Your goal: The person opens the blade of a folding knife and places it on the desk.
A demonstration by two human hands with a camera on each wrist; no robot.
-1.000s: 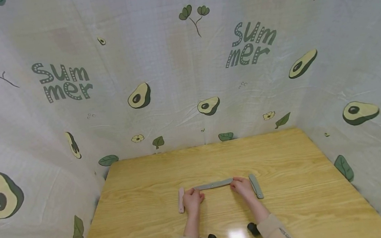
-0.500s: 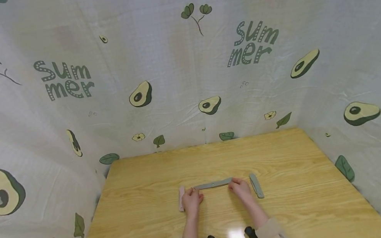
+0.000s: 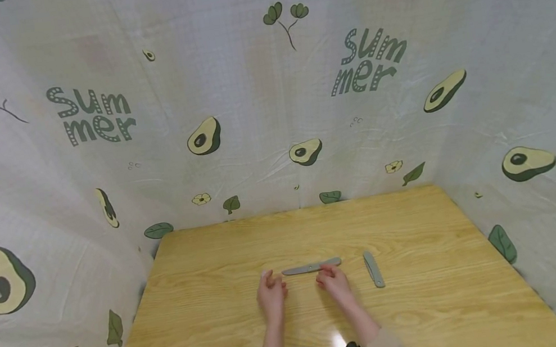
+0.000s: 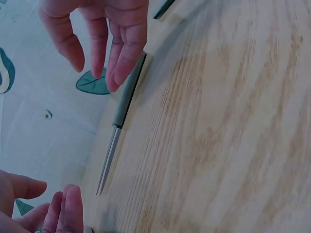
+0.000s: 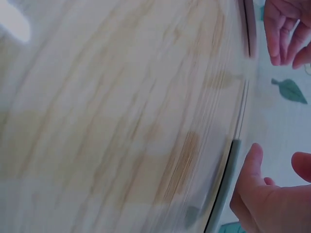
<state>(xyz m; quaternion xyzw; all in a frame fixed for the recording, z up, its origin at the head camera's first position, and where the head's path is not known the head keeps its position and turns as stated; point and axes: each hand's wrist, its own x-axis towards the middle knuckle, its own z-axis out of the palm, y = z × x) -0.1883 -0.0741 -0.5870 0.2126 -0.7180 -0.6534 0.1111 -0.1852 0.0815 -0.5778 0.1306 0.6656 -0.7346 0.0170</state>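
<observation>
A light wooden tabletop [image 3: 425,316] with a clear grain carries the things, and a bright patch of glare sits near its front edge. A long grey strip [image 3: 311,266] lies flat across its middle, running left to right. A shorter grey strip [image 3: 373,269] lies to the right of it, apart from it and pointing away from the front edge.

Relaxed left hand [image 4: 104,34] hovers over a grey strip [image 4: 127,94] on the wooden table [image 4: 218,136].
</observation>
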